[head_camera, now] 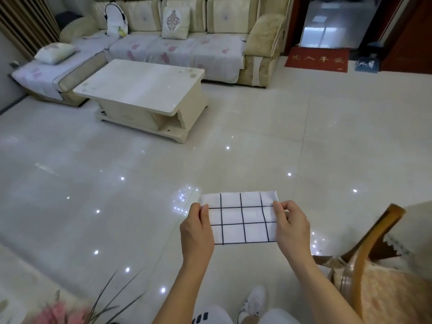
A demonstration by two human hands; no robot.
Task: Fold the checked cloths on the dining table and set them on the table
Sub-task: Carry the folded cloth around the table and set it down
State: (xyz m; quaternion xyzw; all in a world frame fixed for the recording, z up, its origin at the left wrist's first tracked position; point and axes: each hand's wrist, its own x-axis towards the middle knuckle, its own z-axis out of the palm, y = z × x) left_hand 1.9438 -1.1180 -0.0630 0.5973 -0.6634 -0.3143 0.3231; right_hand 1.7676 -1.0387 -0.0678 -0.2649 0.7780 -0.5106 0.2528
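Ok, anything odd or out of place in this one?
Yes: both hands, left and right, pinch the folded checked cloth in mid-air over bare floor, facing the sofa; only the dining table's corner shows. The cloth's far right corner sits uneven.

Cream sofa (177, 31) behind pale coffee table (140, 90) — wooden chair (374, 242) near right.
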